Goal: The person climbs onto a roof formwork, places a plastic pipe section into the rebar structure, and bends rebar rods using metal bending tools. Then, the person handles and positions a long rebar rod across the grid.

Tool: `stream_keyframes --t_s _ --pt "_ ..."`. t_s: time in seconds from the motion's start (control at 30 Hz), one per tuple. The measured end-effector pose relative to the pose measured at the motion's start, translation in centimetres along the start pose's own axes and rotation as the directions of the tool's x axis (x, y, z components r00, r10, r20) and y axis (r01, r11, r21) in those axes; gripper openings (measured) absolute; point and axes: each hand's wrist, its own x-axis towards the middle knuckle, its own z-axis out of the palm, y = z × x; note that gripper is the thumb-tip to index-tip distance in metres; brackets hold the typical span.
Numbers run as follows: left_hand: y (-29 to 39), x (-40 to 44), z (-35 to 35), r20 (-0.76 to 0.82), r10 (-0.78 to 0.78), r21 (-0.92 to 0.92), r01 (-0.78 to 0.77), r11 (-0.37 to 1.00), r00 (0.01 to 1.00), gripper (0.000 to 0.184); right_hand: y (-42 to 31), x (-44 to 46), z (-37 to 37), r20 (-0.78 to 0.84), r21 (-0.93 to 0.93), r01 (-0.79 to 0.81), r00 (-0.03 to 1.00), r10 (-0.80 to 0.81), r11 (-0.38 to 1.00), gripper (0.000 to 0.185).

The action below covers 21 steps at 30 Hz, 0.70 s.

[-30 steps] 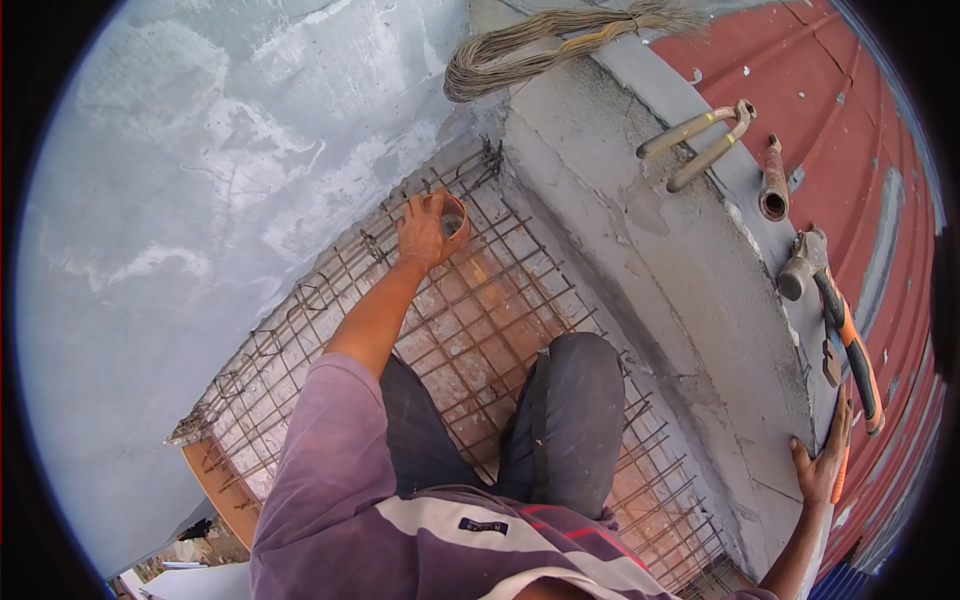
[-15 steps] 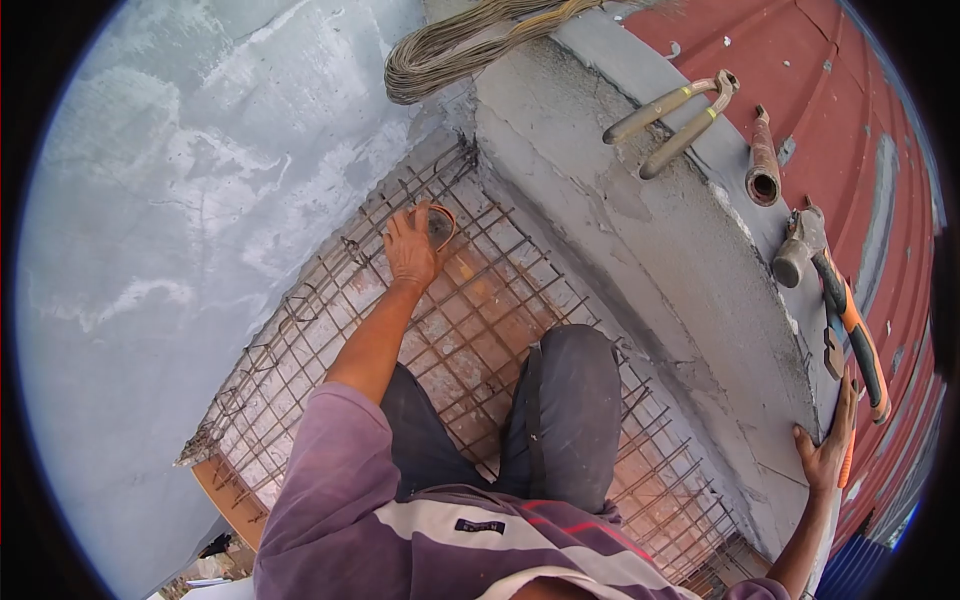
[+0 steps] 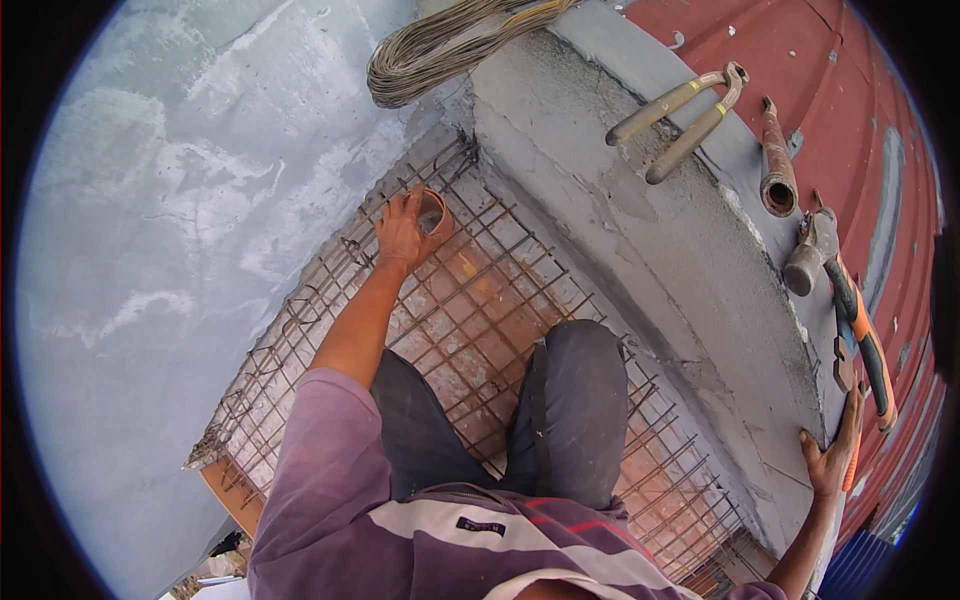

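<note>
My left hand [image 3: 400, 236] is closed on one side of the orange ring [image 3: 445, 227], fingers over its wall. Ring sits at the far end of the rebar mesh [image 3: 462, 345], open end up, slightly tilted. Looks light, stiff, thin-walled; smooth, so maybe slippery if dusty, could crack if squeezed hard. Best hold: wall, near the rim. Right hand [image 3: 828, 462] gripping nothing, fingers spread on the concrete ledge [image 3: 700, 290], below the hammer [image 3: 808, 262].
</note>
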Motion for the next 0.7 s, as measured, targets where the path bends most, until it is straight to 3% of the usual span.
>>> stream_keyframes --t_s 0.1,0.7 --pt "-0.3 1.0 -0.5 0.067 -0.004 -0.026 0.006 1.000 0.998 0.110 -0.1 0.2 -0.1 0.005 -0.002 -0.002 1.000 0.002 1.000 0.112" --pt "-0.2 1.8 1.9 0.132 -0.001 0.048 -0.006 0.999 0.991 0.122 -0.2 0.2 -0.2 0.025 -0.007 -0.034 0.999 0.034 0.999 0.114"
